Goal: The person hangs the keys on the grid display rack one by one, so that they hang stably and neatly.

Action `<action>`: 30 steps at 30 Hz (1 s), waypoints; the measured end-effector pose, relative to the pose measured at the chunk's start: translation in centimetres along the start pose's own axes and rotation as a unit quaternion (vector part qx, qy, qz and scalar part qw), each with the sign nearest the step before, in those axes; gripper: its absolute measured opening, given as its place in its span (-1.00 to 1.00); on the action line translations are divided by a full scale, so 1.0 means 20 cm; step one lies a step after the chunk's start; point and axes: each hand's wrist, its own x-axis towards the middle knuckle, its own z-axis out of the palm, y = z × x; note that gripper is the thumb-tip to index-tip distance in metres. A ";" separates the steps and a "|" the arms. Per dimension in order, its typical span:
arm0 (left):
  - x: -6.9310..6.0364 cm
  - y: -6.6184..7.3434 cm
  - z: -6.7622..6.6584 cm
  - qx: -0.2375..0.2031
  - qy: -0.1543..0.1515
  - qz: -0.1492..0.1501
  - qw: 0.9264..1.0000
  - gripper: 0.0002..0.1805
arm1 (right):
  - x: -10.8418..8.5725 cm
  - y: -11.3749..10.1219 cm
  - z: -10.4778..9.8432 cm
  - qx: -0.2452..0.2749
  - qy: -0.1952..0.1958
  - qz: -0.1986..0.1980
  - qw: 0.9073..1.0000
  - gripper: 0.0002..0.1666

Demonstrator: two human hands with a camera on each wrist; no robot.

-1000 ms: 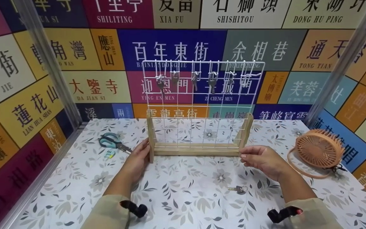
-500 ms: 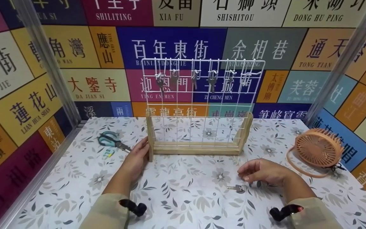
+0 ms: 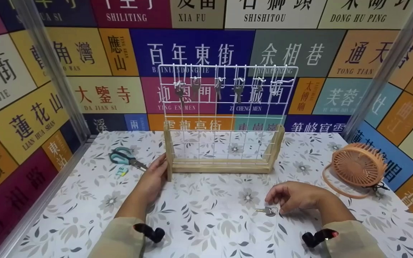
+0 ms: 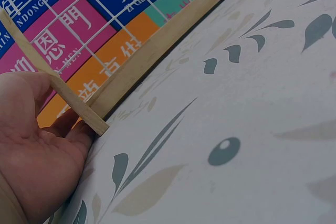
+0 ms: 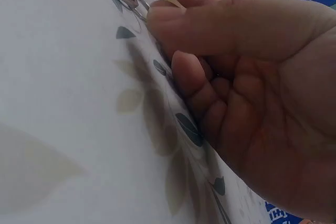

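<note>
A white wire grid rack (image 3: 228,117) stands upright on wooden feet, with several keys (image 3: 238,87) hanging from its upper hooks. At the rack's left wooden post (image 4: 68,90), my left hand (image 3: 155,179) holds the edge, with the thumb on the near side and some fingers behind it. A loose key with a ring (image 3: 267,210) lies on the table in front of the rack. My right hand (image 3: 298,197) is right beside it, fingers bent and parted from the thumb. In the right wrist view the thumb tip is at the ring (image 5: 137,4); contact is unclear.
Teal-handled scissors (image 3: 126,157) and a small yellow-green item (image 3: 122,171) lie left of the rack. An orange fan (image 3: 359,166) stands at the right. The table (image 3: 206,229) has a floral cover, with printed panels behind.
My right hand has let go of the rack's right foot and come down toward the person to the loose key. The left hand stays at the left post.
</note>
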 end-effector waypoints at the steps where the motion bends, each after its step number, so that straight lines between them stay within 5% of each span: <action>1: 0.00 0.00 0.00 -0.001 -0.001 0.001 1.000 -0.44 | 0.00 -0.01 0.01 -0.010 0.006 0.005 1.000 -0.42; 14: 0.01 0.01 -0.01 -0.001 -0.004 0.004 1.000 -0.44 | 0.04 -0.04 0.05 -0.029 0.053 0.015 0.998 -0.69; 19: 0.00 0.00 0.00 0.004 0.002 -0.004 1.000 -0.44 | 0.03 -0.04 0.04 -0.025 0.108 0.013 0.994 -0.72; 24: -0.01 0.01 0.00 0.006 0.006 -0.016 1.000 -0.45 | 0.01 -0.12 0.02 0.013 0.198 0.010 0.980 -0.60; 30: -0.01 0.02 0.01 0.005 0.012 -0.022 1.000 -0.47 | -0.01 -0.30 -0.01 0.098 0.292 -0.060 0.950 -0.61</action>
